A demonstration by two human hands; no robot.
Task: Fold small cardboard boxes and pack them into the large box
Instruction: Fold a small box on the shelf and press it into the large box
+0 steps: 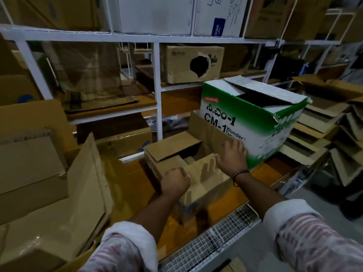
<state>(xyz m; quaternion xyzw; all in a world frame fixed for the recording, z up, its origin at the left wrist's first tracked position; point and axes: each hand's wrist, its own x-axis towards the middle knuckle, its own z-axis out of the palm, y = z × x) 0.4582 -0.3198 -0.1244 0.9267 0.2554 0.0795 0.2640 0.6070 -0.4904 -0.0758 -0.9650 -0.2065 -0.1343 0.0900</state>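
Note:
A brown cardboard box [172,152] stands open on the orange shelf board in front of me, its flaps up and a smaller brown piece showing inside. My left hand [175,181] is closed on the box's near flap. My right hand [232,156] lies flat with fingers spread against the lower front of a green and white box [253,118] marked CM-1, which stands just right of the brown box with its top flaps partly open.
Flattened cartons [49,193] lie in a heap at the left. Folded brown boxes are stacked at the right [334,130]. White metal shelving [158,89] with more cartons rises behind. A wire mesh edge [212,242] runs along the shelf's front.

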